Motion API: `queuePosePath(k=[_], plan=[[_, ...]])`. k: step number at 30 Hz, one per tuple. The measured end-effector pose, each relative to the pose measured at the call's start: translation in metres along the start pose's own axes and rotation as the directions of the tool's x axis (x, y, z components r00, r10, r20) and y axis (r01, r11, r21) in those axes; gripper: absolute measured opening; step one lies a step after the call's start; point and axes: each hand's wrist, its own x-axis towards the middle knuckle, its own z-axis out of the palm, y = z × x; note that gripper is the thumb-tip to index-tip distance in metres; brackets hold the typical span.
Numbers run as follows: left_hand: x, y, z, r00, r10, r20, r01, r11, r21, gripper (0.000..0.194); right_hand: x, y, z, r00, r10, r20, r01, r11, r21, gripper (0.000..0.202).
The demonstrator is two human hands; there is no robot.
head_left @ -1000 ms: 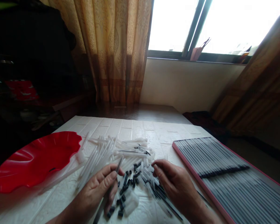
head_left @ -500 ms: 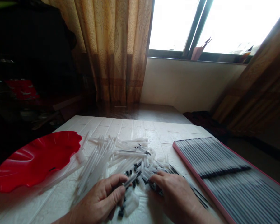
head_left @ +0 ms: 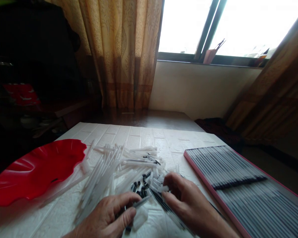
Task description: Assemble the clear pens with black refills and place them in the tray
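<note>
My left hand (head_left: pixel 111 211) is closed around a clear pen barrel (head_left: pixel 142 201) that points right between thumb and forefinger. Between the thumb and fingers of my right hand (head_left: pixel 186 198) is a small translucent white piece, probably a pen cap (head_left: pixel 165 188). Small black plugs (head_left: pixel 142 191) lie loose between the hands, partly behind my left fingers. Dark thin pen refills (head_left: pixel 161 200) lie under and beside my right hand. More clear plastic pieces (head_left: pixel 140 216) rest on the table just right of my left thumb.
Many translucent tubes (head_left: pixel 101 172) are piled left of centre on the white brick-patterned tabletop (head_left: pixel 188 140). A red wavy-edged plate (head_left: pixel 39 165) stands at the left. On the right, a pink-rimmed tray (head_left: pixel 198 177) holds rows of clear pens with black ends.
My right hand has lifted from the parts pile, turned, and now pinches the small white piece. The left hand has shifted slightly right and down, still holding the barrel. Refills now show more.
</note>
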Motion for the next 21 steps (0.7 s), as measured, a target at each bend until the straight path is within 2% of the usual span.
queuePosePath(k=[4, 7, 14, 21], plan=[[-0.003, -0.001, -0.001, 1.0, 0.02, -0.01, -0.019, 0.999, 0.048, 0.02, 0.0, -0.008, -0.002, 0.996, 0.007, 0.087, -0.041, 0.922, 0.385, 0.009], [-0.003, -0.002, -0.002, 1.0, 0.019, -0.002, -0.018, 0.998, 0.054, 0.02, 0.0, -0.012, 0.0, 0.99, -0.01, 0.141, -0.065, 0.855, 0.515, 0.011], [-0.002, -0.003, 0.0, 0.998, -0.025, 0.055, 0.021, 0.997, 0.079, 0.02, -0.001, -0.009, 0.006, 0.987, -0.015, 0.163, -0.061, 0.89, 0.451, 0.016], [-0.004, -0.01, 0.004, 0.993, 0.115, -0.028, -0.11, 0.985, 0.136, 0.019, -0.002, -0.005, 0.013, 0.989, -0.064, 0.131, 0.015, 0.938, 0.347, 0.013]])
